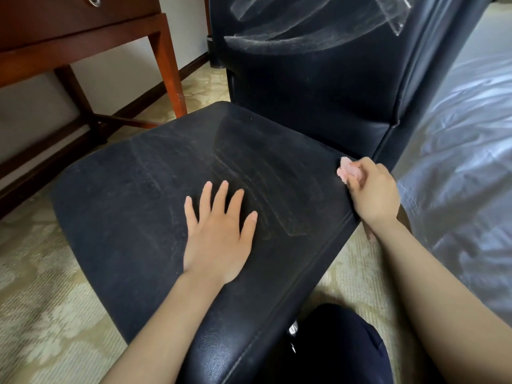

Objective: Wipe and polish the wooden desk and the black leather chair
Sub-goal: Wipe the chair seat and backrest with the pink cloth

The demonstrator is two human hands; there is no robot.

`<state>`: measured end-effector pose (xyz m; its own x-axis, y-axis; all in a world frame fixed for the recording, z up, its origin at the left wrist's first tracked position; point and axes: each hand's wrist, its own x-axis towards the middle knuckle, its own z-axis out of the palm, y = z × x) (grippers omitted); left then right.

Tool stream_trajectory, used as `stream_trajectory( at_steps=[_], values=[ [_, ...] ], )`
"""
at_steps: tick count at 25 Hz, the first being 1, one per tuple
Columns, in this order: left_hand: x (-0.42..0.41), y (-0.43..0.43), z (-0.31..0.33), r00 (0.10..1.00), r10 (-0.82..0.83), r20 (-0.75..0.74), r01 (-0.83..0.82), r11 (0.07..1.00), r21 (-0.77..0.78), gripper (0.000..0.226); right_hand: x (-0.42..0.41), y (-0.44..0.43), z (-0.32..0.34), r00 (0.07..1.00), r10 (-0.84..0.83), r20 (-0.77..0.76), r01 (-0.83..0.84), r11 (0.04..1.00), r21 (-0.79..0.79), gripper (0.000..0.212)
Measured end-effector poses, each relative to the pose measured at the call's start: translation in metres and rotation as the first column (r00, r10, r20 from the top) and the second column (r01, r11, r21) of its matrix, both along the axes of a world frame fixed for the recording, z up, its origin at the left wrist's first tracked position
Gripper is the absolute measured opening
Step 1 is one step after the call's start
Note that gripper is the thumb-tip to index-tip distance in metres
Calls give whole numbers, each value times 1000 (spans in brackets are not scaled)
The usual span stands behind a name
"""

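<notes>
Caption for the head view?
Left hand flat on the chair seat; right hand holds a pink cloth at its edge.

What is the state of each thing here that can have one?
Black leather chair seat: dull, streaked with wipe marks.
Black leather chair back: upright, pale smears near top.
Small pink fluffy cloth: bunched, at seat's right edge.
Left grip: flat on seat, fingers straight.
Right grip: holds the cloth.
Brown wooden desk drawer: closed.
White bed sheet: rumpled.

soft, even indoor light, no harsh shadows
pale glare streaks on the chair back (304, 31) (a duller sheen on the seat (133, 189)), brightest over the bedding (460, 128) at right; bent lines toward the edges, slight blur.
</notes>
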<state>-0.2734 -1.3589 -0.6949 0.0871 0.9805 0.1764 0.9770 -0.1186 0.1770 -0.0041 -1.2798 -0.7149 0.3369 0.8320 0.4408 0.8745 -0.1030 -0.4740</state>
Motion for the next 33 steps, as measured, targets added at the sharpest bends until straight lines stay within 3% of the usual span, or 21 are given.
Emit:
stream_trajectory(
  at_steps=[4,10,16,21,24,26,33],
  values=[
    [7,2,-1,1000,23,-1,-23,1000,4,64,-7,-5,4,997,-29,-77,28,1000,-8,18],
    [8,3,-4,1000,10,-1,-10,1000,11,60,-77,-100,-8,953,299,-36,-294,950,106,11],
    [6,0,-2,1000,2,21,-1,1000,-3,57,-96,-145,-9,833,548,-68,-536,832,140,17],
    [7,3,0,998,-7,67,6,1000,19,56,-45,-93,-6,919,394,-5,-391,914,109,15],
    [9,4,-2,998,-4,68,3,1000,16,56,-13,-55,-1,958,285,-35,-283,957,64,30],
    [11,3,-2,998,-6,69,4,1000,21,58,9,-32,0,986,154,-70,-153,988,20,28],
    [21,3,-4,998,25,64,-26,999,23,60,35,23,3,968,-128,-214,104,987,-122,26]
  ],
)
